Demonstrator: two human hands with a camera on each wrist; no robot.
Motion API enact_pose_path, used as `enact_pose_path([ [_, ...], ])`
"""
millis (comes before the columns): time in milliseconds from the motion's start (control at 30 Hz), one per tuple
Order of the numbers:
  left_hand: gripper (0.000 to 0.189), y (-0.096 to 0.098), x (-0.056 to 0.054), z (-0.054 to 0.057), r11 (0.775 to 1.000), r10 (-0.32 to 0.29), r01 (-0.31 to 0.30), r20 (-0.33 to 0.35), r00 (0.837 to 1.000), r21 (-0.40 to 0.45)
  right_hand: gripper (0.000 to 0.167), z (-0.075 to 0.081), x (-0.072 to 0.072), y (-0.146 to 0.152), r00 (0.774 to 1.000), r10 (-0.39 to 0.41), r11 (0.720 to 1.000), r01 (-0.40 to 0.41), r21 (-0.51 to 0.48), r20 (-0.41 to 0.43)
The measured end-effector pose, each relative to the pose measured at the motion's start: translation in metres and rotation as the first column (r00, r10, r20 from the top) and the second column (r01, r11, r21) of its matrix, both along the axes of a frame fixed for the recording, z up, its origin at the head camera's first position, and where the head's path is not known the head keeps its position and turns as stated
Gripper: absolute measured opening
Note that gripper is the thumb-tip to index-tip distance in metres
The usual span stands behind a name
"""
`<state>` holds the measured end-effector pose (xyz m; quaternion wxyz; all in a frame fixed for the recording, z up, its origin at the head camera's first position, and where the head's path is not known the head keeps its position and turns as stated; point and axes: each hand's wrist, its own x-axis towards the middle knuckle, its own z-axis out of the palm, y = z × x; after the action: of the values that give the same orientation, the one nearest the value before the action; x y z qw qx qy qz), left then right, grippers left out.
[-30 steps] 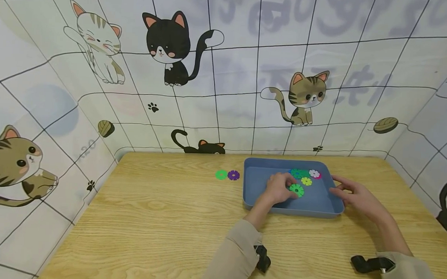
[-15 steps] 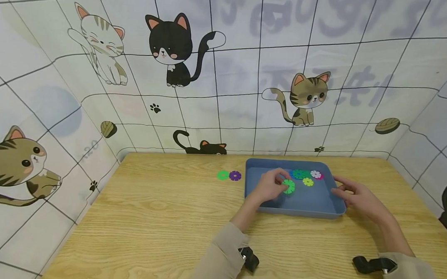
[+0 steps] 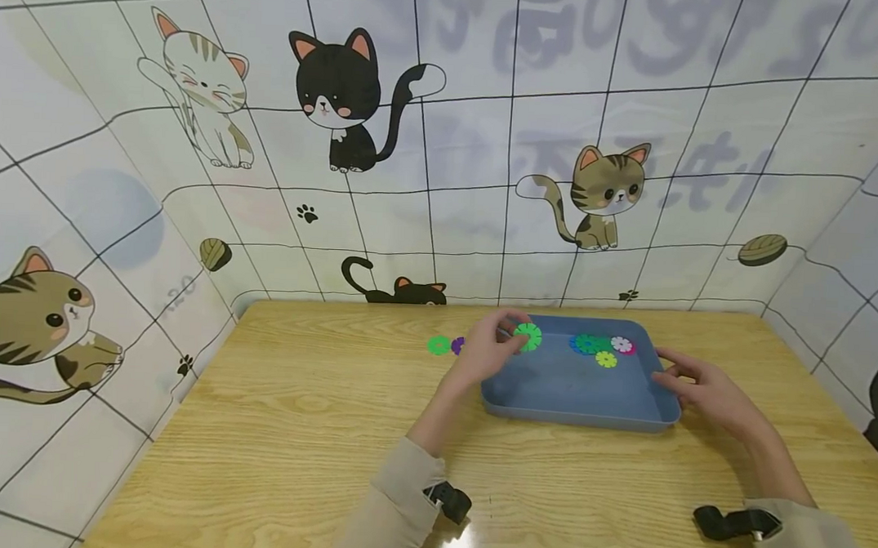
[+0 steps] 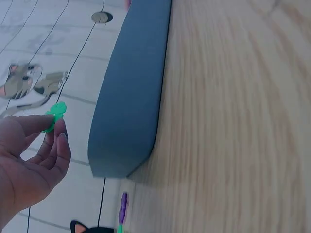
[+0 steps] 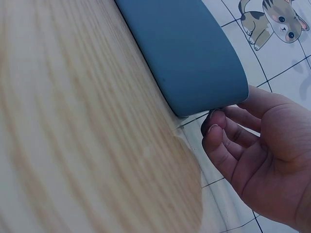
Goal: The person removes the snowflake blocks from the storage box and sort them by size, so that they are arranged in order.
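Currently, near frame centre, the left hand (image 3: pixel 484 351) pinches a green disc (image 3: pixel 530 338). At lower right, the right hand (image 3: pixel 708 392) grips the tray (image 3: pixel 573 394) by its side.

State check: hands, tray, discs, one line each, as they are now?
Tray: upright on the table
Held green disc: raised, tilted
Left hand: pinching that disc
Right hand: holding the tray's edge
Yellow disc: flat in the tray
White disc: in tray, overlapping pink disc
Blue and green discs: in tray, overlapping
Far-left green disc: flat on the table
Purple disc: on the table, partly hidden
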<state>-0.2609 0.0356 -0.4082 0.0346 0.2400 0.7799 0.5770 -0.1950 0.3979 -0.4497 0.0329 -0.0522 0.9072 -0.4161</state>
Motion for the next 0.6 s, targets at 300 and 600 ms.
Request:
enact_pose_path([
  [300, 0.030, -0.052, -0.018, -0.007, 0.989, 0.102, -0.108, 0.067, 0.993, 0.100, 0.068, 0.003, 0.001, -0.002, 1.000, 0.000, 1.000, 0.000, -0.015, -0.001],
  [600, 0.026, -0.097, -0.030, -0.021, 0.961, 0.258, -0.269, 0.139, 0.956, 0.059, 0.068, 0.004, 0.002, -0.003, 1.000, -0.005, 1.000, 0.005, 0.002, -0.005],
])
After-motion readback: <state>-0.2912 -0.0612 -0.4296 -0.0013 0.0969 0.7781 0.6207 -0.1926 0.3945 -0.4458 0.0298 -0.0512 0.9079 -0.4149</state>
